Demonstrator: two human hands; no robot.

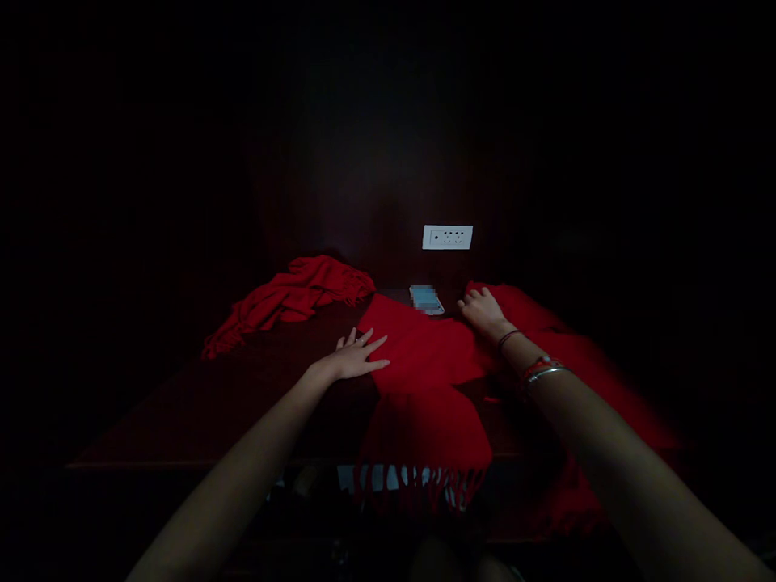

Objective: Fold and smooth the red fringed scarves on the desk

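Note:
A red fringed scarf [424,352] lies across the dark table, with one tasselled end hanging over the front edge. My left hand [360,356] rests on the scarf's left side, its fingers spread flat. Farther right, my right hand [483,311] has its fingers curled at the red cloth [530,311] and appears to grip it; its fingertips are partly hidden. This cloth spreads to the right under my forearm and drops over the front edge. Whether it is all one scarf with the middle part, I cannot tell.
Another crumpled red scarf [288,295] lies at the table's back left. A phone-like flat object [426,299], its face blurred, lies near the back between my hands. A white wall socket [447,237] is above it. The dark table's front edge [151,465] runs before me; deep shadow surrounds it.

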